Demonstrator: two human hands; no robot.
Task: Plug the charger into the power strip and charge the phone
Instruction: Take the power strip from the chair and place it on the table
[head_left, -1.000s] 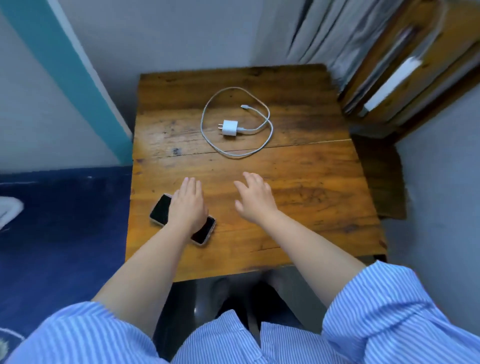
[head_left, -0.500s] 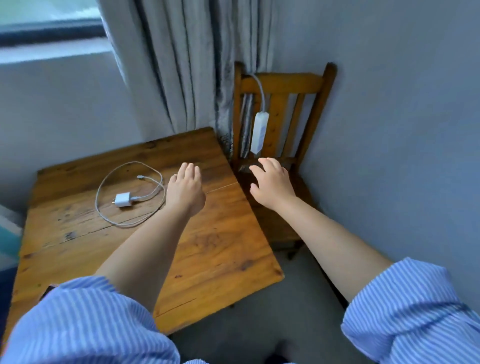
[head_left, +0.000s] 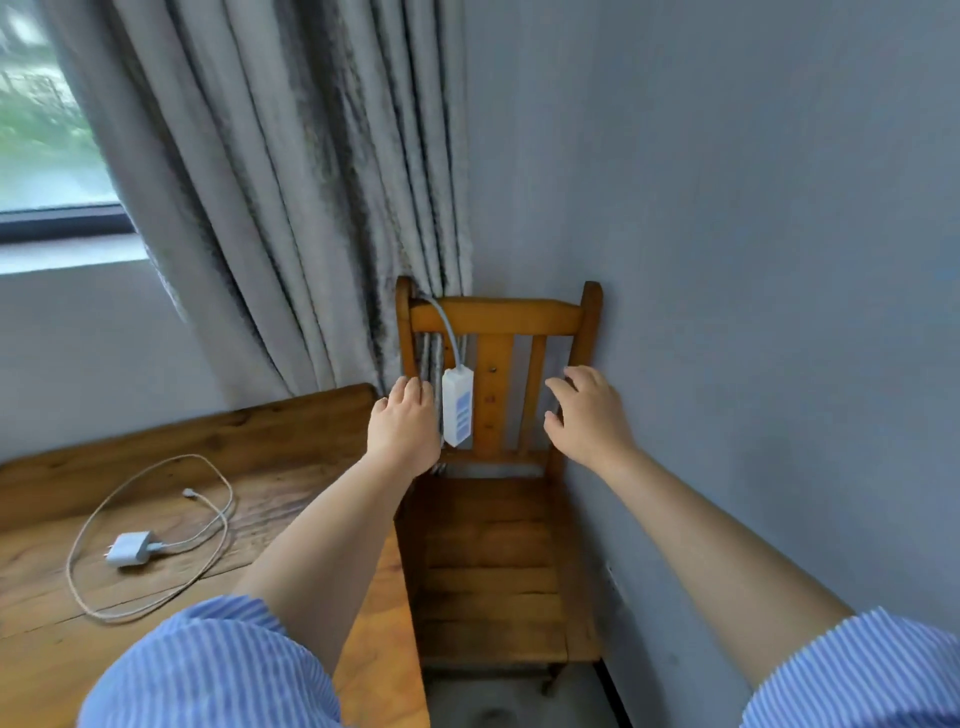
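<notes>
A white power strip (head_left: 457, 406) hangs by its grey cord over the back of a wooden chair (head_left: 493, 545). My left hand (head_left: 404, 426) is stretched out just left of the strip, fingers loosely curled, holding nothing. My right hand (head_left: 584, 413) is spread open to the right of it, in front of the chair's back slats. The white charger (head_left: 128, 550) lies on the wooden table (head_left: 291, 431) at the left with its white cable (head_left: 156, 519) looped around it. The phone is out of view.
A grey curtain (head_left: 291, 208) hangs behind the table and chair. A window (head_left: 47, 135) is at the upper left. A grey wall (head_left: 753, 260) runs close along the chair's right side. The chair seat stands tight against the table's right edge.
The view swung up and right from the table to the chair. My left hand left the phone, and both hands moved up to either side of the hanging power strip.
</notes>
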